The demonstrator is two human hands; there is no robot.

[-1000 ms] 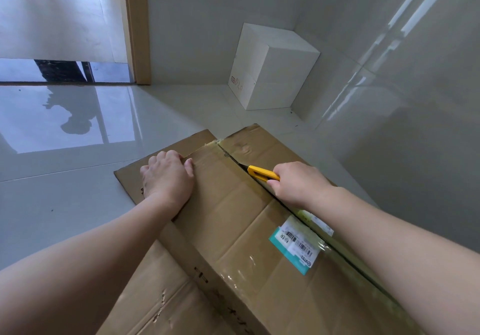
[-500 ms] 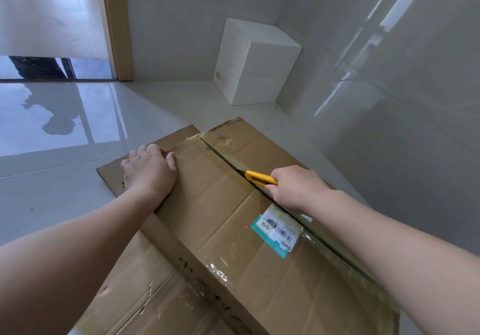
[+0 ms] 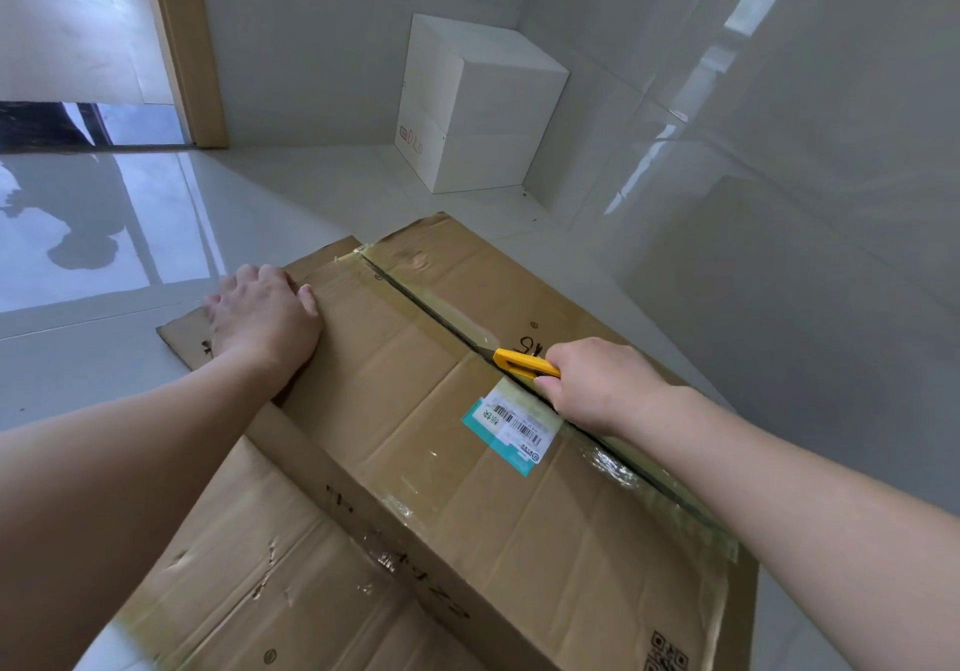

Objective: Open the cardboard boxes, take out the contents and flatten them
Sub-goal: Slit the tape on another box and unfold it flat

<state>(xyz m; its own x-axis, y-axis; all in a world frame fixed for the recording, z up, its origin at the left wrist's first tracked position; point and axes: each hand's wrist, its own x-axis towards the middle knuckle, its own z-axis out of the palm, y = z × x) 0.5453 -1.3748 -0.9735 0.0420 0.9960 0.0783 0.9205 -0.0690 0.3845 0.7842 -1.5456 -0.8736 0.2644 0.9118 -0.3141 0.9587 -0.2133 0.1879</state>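
Observation:
A large brown cardboard box (image 3: 415,410) lies on the floor in front of me, its top flaps joined by clear tape along a centre seam (image 3: 415,301). A white and teal shipping label (image 3: 511,431) sits beside the seam. My right hand (image 3: 597,384) grips a yellow utility knife (image 3: 522,362), whose blade is in the seam; the tape from the far end to the knife is slit. My left hand (image 3: 262,319) presses flat on the box's far left corner, fingers curled over its edge.
A flattened piece of cardboard (image 3: 249,566) lies under the box, showing at the left. A closed white box (image 3: 478,103) stands in the far corner against grey walls. A wooden door frame (image 3: 184,41) is at the back left. The tiled floor is glossy.
My right hand has drawn the yellow knife along the seam towards me, lengthening the slit in the tape. My left hand has stayed pressed on the box's far left corner.

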